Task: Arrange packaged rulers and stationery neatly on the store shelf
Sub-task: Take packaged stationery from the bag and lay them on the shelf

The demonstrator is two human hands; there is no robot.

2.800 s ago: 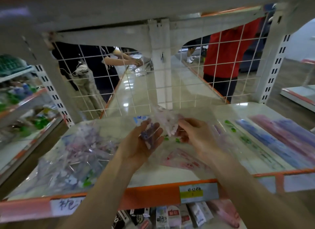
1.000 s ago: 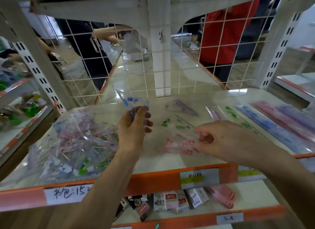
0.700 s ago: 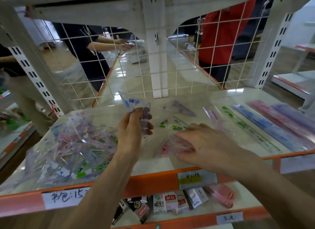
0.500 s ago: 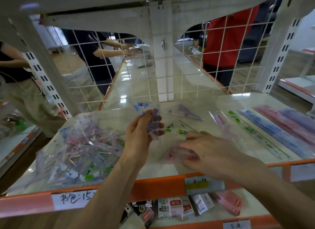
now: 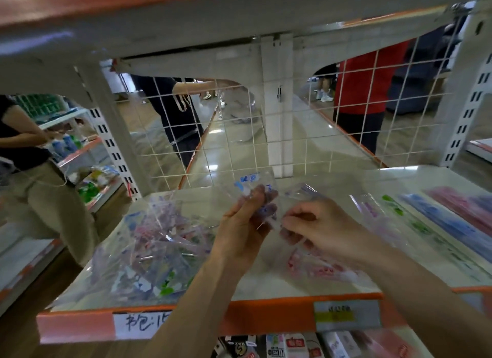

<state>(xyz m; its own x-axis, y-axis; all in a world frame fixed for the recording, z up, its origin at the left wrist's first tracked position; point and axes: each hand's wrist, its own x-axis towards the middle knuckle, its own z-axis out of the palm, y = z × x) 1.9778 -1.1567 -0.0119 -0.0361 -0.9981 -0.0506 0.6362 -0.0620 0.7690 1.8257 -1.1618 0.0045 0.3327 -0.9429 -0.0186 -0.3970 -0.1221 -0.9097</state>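
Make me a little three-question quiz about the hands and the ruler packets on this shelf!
1. True or false: both hands are touching one clear packet.
2. Which side of the shelf has the big messy bag of packets: A left, B right, C middle?
3. What colour is the shelf's front strip?

Key:
1. True: left hand and right hand both pinch it.
2. A.
3. Orange.

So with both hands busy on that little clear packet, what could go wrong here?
1. The clear packet, pinched between the left hand and right hand, looks slippery and might slip out.
2. The pink packet lies under the right forearm near the shelf's orange front edge; a nudge could knock it off.
3. The loose packet pile could slide.
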